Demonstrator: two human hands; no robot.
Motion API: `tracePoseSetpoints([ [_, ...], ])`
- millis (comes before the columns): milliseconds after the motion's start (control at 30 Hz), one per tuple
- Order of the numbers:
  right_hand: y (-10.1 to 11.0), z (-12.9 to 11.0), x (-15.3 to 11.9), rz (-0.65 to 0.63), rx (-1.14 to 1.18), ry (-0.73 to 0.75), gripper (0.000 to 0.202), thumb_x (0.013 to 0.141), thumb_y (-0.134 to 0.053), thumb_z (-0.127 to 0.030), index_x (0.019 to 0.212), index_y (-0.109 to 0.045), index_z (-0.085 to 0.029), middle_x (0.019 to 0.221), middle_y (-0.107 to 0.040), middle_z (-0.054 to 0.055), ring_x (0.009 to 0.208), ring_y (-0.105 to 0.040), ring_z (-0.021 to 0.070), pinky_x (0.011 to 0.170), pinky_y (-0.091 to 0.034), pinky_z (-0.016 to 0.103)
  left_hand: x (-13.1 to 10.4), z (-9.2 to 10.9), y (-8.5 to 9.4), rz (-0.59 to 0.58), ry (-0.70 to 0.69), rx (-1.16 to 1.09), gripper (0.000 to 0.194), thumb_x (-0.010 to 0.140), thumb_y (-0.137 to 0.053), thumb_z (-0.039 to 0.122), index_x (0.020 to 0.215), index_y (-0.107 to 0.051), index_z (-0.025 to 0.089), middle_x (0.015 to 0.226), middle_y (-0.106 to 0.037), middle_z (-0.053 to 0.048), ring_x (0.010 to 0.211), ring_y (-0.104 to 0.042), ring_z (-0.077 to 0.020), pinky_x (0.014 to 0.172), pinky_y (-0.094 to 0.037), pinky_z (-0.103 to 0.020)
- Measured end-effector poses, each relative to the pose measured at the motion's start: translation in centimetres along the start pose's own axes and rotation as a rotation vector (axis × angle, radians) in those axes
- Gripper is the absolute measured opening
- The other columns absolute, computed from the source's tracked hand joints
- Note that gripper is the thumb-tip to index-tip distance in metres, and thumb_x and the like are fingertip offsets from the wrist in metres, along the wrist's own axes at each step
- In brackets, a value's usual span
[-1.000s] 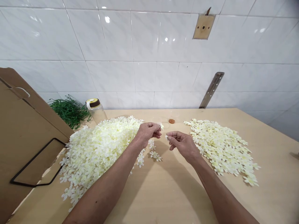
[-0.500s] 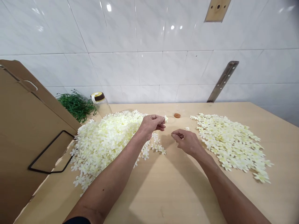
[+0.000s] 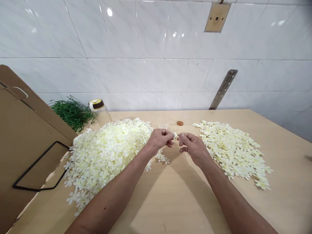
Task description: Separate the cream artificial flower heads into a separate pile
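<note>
Between the fingertips of both hands is a small white flower (image 3: 175,136). My left hand (image 3: 161,140) pinches it from the left, over the right edge of a large heap of white-yellow flowers (image 3: 114,146). Thumb and finger of my right hand (image 3: 192,145) are closed at the flower's other side, its lower fingers curled. To the right lies a flatter spread of similar flowers (image 3: 234,149). A few loose flowers (image 3: 162,157) lie just below my left hand.
A brown oval piece (image 3: 179,123) lies behind the hands on the wooden table (image 3: 165,201). At the left are a clear bottle (image 3: 101,113), green stems (image 3: 71,113), a cardboard box (image 3: 29,130) and a black wire frame (image 3: 36,164). A metal bracket (image 3: 223,89) leans by the tiled wall.
My right hand has come up and left to meet my left hand at the small flower. The whole view has shifted slightly.
</note>
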State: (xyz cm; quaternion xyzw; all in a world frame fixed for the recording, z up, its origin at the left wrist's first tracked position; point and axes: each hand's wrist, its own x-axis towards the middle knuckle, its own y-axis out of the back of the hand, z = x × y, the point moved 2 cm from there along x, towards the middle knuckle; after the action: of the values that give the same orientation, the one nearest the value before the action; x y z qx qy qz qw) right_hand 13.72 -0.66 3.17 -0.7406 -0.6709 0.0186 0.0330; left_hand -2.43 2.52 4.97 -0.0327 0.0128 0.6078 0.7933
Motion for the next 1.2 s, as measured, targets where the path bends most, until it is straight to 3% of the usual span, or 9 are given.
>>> tracePoseSetpoints([
  [133, -0.2, -0.2, -0.3, 0.092, -0.139, 0.147, 0.042, 0.067, -0.078, -0.053, 0.086, -0.071, -0.017, 0.076, -0.065, 0.004, 0.064, -0.056, 0.0148, 0.047, -0.056, 0.027, -0.2, -0.5, -0.6, 0.033, -0.004, 0.064, 0.009, 0.075, -0.066, 0.018, 0.068, -0.066, 0.011, 0.057, -0.063, -0.005, 0.049, -0.06, -0.013, 0.053, -0.053, -0.027],
  [267, -0.4, -0.3, -0.5, 0.082, -0.175, 0.112, 0.045, 0.066, -0.079, -0.053, 0.091, -0.074, -0.016, 0.075, -0.068, 0.004, 0.062, -0.059, 0.0154, 0.049, -0.057, 0.028, -0.4, -0.6, -1.0, -0.001, 0.007, 0.019, 0.008, 0.075, -0.067, 0.017, 0.069, -0.067, 0.011, 0.057, -0.063, -0.004, 0.051, -0.061, -0.0129, 0.054, -0.054, -0.027],
  [433, 0.1, 0.1, 0.0, 0.065, -0.093, 0.056, 0.041, 0.065, -0.079, -0.053, 0.079, -0.075, -0.015, 0.067, -0.065, 0.003, 0.061, -0.058, 0.0151, 0.051, -0.057, 0.029, -0.5, -0.5, -1.1, -0.051, -0.027, -0.05, 0.013, 0.076, -0.068, 0.021, 0.069, -0.066, 0.011, 0.058, -0.063, -0.005, 0.051, -0.061, -0.0121, 0.055, -0.054, -0.026],
  [667, 0.2, 0.0, 0.0, 0.011, 0.034, -0.077, 0.035, 0.062, -0.083, -0.048, 0.071, -0.074, -0.016, 0.064, -0.062, 0.002, 0.062, -0.055, 0.0133, 0.051, -0.054, 0.025, -0.6, -0.3, -1.4, 0.01, -0.072, 0.022, 0.012, 0.077, -0.066, 0.02, 0.069, -0.067, 0.011, 0.057, -0.064, -0.004, 0.048, -0.06, -0.0121, 0.052, -0.053, -0.026],
  [1033, 0.2, -0.1, 0.0, -0.09, 0.155, -0.024, 0.033, 0.068, -0.08, -0.048, 0.071, -0.07, -0.016, 0.065, -0.058, 0.0, 0.061, -0.053, 0.0116, 0.053, -0.051, 0.024, -0.9, 0.2, -1.6, -0.002, -0.076, -0.031, 0.013, 0.077, -0.066, 0.021, 0.069, -0.066, 0.012, 0.057, -0.064, -0.004, 0.048, -0.06, -0.0113, 0.053, -0.054, -0.025],
  [1200, 0.0, 0.0, -0.1, -0.061, 0.005, 0.016, 0.038, 0.073, -0.074, -0.053, 0.077, -0.069, -0.015, 0.064, -0.06, 0.001, 0.058, -0.059, 0.0134, 0.056, -0.055, 0.029, -0.8, -0.3, -1.8, 0.047, -0.082, 0.048, 0.011, 0.076, -0.065, 0.019, 0.069, -0.066, 0.011, 0.057, -0.065, -0.004, 0.048, -0.061, -0.0119, 0.053, -0.056, -0.027],
])
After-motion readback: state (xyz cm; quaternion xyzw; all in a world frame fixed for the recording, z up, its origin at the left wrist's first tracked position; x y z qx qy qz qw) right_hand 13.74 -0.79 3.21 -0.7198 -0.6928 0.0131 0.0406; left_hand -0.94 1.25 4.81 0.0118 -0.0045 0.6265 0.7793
